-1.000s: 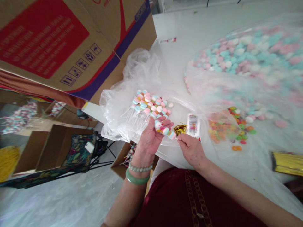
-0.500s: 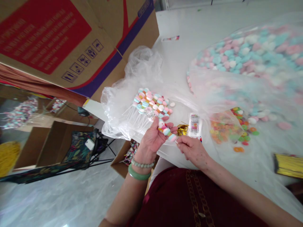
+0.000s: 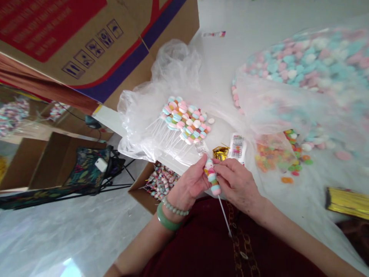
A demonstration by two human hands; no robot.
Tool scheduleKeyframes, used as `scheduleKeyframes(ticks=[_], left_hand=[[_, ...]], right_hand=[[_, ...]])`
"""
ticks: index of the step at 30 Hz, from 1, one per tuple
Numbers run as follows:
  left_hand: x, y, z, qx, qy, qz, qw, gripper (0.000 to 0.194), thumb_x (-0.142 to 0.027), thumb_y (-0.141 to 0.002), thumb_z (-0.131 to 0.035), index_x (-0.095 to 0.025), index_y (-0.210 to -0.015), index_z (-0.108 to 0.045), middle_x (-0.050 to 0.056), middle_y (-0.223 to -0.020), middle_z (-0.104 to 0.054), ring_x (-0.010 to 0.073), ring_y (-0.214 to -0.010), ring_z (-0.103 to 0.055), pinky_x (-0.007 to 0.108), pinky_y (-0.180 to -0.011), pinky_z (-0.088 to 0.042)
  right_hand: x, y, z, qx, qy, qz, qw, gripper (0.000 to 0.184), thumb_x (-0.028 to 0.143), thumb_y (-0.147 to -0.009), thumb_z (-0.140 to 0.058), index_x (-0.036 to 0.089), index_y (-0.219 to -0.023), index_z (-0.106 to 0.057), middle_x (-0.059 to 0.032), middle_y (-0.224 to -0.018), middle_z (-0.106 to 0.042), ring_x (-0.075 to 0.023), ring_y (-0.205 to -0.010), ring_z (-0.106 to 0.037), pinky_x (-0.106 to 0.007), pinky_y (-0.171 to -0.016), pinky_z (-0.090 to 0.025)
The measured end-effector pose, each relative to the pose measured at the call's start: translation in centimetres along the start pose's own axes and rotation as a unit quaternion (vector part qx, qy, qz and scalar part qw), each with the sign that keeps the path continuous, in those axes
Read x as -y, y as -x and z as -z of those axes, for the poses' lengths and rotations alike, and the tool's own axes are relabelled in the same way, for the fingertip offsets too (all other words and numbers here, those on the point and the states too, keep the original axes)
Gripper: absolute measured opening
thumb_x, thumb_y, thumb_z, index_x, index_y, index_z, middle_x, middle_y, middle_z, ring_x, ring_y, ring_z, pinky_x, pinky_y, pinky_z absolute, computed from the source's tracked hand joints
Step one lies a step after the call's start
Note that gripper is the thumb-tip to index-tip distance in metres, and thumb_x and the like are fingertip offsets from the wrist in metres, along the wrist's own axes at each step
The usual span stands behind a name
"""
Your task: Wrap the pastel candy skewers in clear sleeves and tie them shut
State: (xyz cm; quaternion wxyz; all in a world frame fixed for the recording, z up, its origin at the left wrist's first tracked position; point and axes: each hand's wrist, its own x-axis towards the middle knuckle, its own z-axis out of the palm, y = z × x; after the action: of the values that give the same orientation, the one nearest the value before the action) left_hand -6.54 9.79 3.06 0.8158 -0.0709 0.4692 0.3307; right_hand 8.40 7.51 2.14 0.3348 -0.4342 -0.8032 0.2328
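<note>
A marshmallow skewer (image 3: 215, 187) of pink, white, blue and green pieces, with a clear printed wrapper at its upper end, is between my two hands. My left hand (image 3: 192, 182) grips it from the left, thumb near the top. My right hand (image 3: 238, 184) pinches the upper right side of the candy. The white stick points down toward my dark red top. Just beyond my fingers lie gold twist ties (image 3: 221, 152) and a stack of printed wrappers (image 3: 237, 146). Finished-looking marshmallow skewers (image 3: 187, 120) are piled on clear plastic behind my left hand.
A big bag of marshmallows (image 3: 302, 65) covers the table's right side. Gummy rings (image 3: 273, 152) spill nearby, with a gold pack (image 3: 346, 202) at far right. A large carton (image 3: 127, 50) stands back left. Below the edge is a box of wrapped skewers (image 3: 163, 181), beside a folding chair (image 3: 86, 165).
My right hand has left the stick's end and moved up to the skewer's upper part. The skewer has come closer to me, its stick now hanging downward.
</note>
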Motion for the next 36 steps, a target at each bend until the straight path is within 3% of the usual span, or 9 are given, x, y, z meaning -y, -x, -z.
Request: scheduleKeyframes(ticks=[4,14,23,25,27,29,31,33,36], left_hand=[[0.8,0.4,-0.1,-0.024,0.005,-0.009,1.0,0.04,-0.038,-0.098,-0.034,-0.011,-0.085,-0.061,0.004,-0.069,-0.062,0.0132,-0.06,-0.057,0.027,-0.063,-0.049],[1.6,0.1,0.0,0.004,-0.025,-0.072,0.997,0.038,-0.04,-0.095,-0.041,-0.01,-0.089,-0.064,0.003,-0.065,-0.06,0.0114,-0.056,-0.053,0.025,-0.057,-0.046],[1.6,-0.1,0.2,0.095,-0.085,-0.008,0.992,0.037,-0.044,-0.093,-0.044,-0.013,-0.103,-0.061,0.004,-0.074,-0.063,0.0137,-0.058,-0.057,0.027,-0.054,-0.05],[1.8,-0.2,0.2,0.103,-0.093,0.006,0.99,0.033,-0.04,-0.093,-0.045,-0.013,-0.103,-0.06,0.003,-0.072,-0.063,0.0142,-0.057,-0.058,0.027,-0.052,-0.05],[1.9,-0.4,0.2,0.11,-0.11,0.008,0.988,0.032,-0.038,-0.092,-0.045,-0.012,-0.102,-0.06,0.003,-0.068,-0.062,0.0147,-0.055,-0.058,0.027,-0.051,-0.05],[2.0,-0.5,0.2,0.113,-0.134,-0.003,0.985,0.033,-0.039,-0.091,-0.046,-0.011,-0.102,-0.061,0.004,-0.066,-0.063,0.0154,-0.055,-0.06,0.027,-0.052,-0.051],[2.0,-0.5,0.2,0.108,-0.154,-0.012,0.982,0.034,-0.04,-0.09,-0.049,-0.011,-0.103,-0.061,0.005,-0.068,-0.064,0.0166,-0.057,-0.062,0.028,-0.054,-0.052],[1.9,-0.4,0.2,0.099,-0.164,-0.007,0.982,0.035,-0.04,-0.09,-0.048,-0.01,-0.103,-0.062,0.006,-0.068,-0.065,0.0174,-0.059,-0.063,0.029,-0.056,-0.052],[1.6,-0.3,0.3,0.083,-0.159,0.011,0.984,0.036,-0.039,-0.092,-0.043,-0.009,-0.095,-0.063,0.006,-0.066,-0.066,0.0164,-0.056,-0.062,0.03,-0.056,-0.052]], right_hand=[[-0.2,0.8,0.1,0.016,0.027,0.013,0.999,0.018,0.011,-0.087,-0.051,0.017,-0.092,-0.067,-0.0094,-0.092,-0.066,-0.0211,-0.085,-0.06,-0.035,-0.075,-0.051],[-0.2,1.0,0.7,-0.001,-0.023,0.01,1.0,0.014,0.012,-0.089,-0.054,0.017,-0.096,-0.065,-0.0098,-0.096,-0.068,-0.0208,-0.089,-0.062,-0.036,-0.079,-0.052],[-1.0,1.2,0.7,-0.042,0.014,-0.003,0.999,0.02,0.013,-0.089,-0.05,0.018,-0.096,-0.068,-0.0111,-0.094,-0.069,-0.0223,-0.085,-0.063,-0.036,-0.074,-0.051],[-0.9,1.4,0.6,-0.043,-0.034,-0.043,0.998,0.021,0.015,-0.089,-0.049,0.02,-0.094,-0.069,-0.0094,-0.092,-0.068,-0.0206,-0.082,-0.063,-0.034,-0.072,-0.051],[-0.8,1.3,0.5,-0.037,-0.117,-0.124,0.985,0.019,0.016,-0.088,-0.049,0.021,-0.089,-0.068,-0.0055,-0.085,-0.067,-0.0178,-0.077,-0.062,-0.031,-0.068,-0.05],[-0.7,1.2,0.5,-0.025,-0.2,-0.22,0.954,0.014,0.018,-0.086,-0.052,0.022,-0.084,-0.066,-0.0015,-0.077,-0.066,-0.0159,-0.07,-0.061,-0.028,-0.064,-0.05],[-0.8,0.9,0.6,-0.014,-0.254,-0.274,0.927,0.01,0.019,-0.085,-0.055,0.022,-0.082,-0.064,0.0009,-0.074,-0.065,-0.0151,-0.067,-0.06,-0.027,-0.063,-0.049],[-1.0,0.7,1.0,-0.001,-0.272,-0.26,0.926,0.008,0.02,-0.084,-0.057,0.023,-0.084,-0.064,0.0016,-0.075,-0.064,-0.0147,-0.068,-0.06,-0.027,-0.064,-0.049],[-1.6,0.7,1.5,0.02,-0.239,-0.151,0.959,0.011,0.017,-0.084,-0.058,0.023,-0.09,-0.065,-0.0001,-0.082,-0.064,-0.0151,-0.075,-0.06,-0.028,-0.069,-0.049]])
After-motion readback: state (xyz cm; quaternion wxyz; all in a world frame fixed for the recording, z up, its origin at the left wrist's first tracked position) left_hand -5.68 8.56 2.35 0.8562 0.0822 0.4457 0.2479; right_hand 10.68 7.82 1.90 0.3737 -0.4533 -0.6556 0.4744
